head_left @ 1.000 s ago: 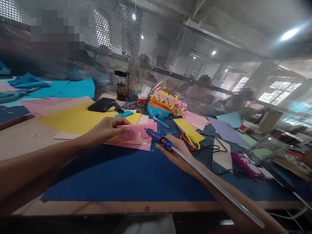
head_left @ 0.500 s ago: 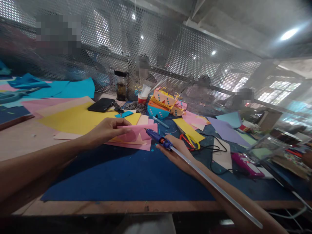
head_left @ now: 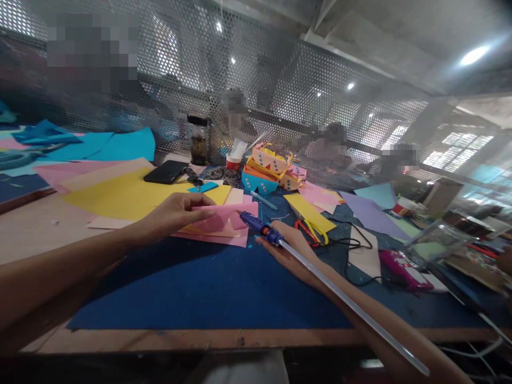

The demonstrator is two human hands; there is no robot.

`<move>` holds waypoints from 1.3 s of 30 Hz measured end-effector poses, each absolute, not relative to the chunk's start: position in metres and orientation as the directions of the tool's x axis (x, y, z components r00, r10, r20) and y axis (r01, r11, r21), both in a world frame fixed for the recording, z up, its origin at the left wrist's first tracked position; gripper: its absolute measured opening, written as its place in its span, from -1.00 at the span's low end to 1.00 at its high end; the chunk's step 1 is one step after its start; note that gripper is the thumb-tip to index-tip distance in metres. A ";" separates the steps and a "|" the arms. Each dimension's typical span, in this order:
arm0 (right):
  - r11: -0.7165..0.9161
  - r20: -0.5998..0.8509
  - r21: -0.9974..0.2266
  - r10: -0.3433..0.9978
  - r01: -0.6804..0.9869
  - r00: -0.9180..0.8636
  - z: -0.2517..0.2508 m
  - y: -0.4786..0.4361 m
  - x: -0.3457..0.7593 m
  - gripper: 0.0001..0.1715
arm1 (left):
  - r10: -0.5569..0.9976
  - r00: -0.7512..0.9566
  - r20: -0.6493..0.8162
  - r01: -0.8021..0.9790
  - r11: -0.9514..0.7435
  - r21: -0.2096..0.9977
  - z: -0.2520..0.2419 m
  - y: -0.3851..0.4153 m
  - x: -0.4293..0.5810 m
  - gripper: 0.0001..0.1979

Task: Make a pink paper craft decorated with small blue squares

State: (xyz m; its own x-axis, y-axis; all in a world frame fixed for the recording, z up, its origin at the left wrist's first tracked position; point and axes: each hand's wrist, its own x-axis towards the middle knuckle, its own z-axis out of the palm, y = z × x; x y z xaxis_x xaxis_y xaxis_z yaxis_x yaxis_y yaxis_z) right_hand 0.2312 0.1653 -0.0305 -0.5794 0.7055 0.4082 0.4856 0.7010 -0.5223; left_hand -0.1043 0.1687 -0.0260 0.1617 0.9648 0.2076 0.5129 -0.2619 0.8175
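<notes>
My left hand [head_left: 186, 213] pinches the upper edge of a folded pink paper [head_left: 224, 217], with thumb in front and fingers behind. Below it lie more pink and yellowish sheets on the blue table mat [head_left: 208, 298]. My right hand [head_left: 294, 250] is wrapped round a blue hot glue gun [head_left: 260, 226]. Its nozzle points at the pink paper's right part; whether the tip touches cannot be made out. From the gun's back a long clear glue stick [head_left: 356, 309] runs down over my right forearm.
Yellow-handled scissors [head_left: 318, 230] and a black cord lie right of my right hand. Beyond stand small paper baskets [head_left: 266, 168], a jar [head_left: 199, 141] and a phone [head_left: 165, 172]. A magenta device [head_left: 404, 271] sits at right. Several people are behind the mesh screen [head_left: 276, 69].
Both hands, the pink paper and the glue gun stay almost exactly where they were. Behind the mesh, a person at the left has shifted slightly.
</notes>
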 end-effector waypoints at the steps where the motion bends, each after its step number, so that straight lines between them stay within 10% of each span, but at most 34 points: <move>1: 0.701 0.408 -0.519 0.706 0.489 -0.579 -0.031 0.166 0.231 -0.50 | 0.965 0.159 0.207 0.512 -0.260 0.819 -0.026 0.169 -0.104 -0.51; 24: 0.690 0.398 -0.503 0.719 0.519 -0.570 -0.033 0.168 0.232 -0.51 | 0.971 0.125 0.206 0.473 -0.241 0.847 -0.026 0.169 -0.102 -0.50; 39: 0.370 0.196 -0.848 0.884 0.380 -0.424 -0.022 0.170 0.232 -0.46 | 0.983 0.087 0.161 0.415 -0.182 0.891 -0.020 0.165 -0.099 -0.50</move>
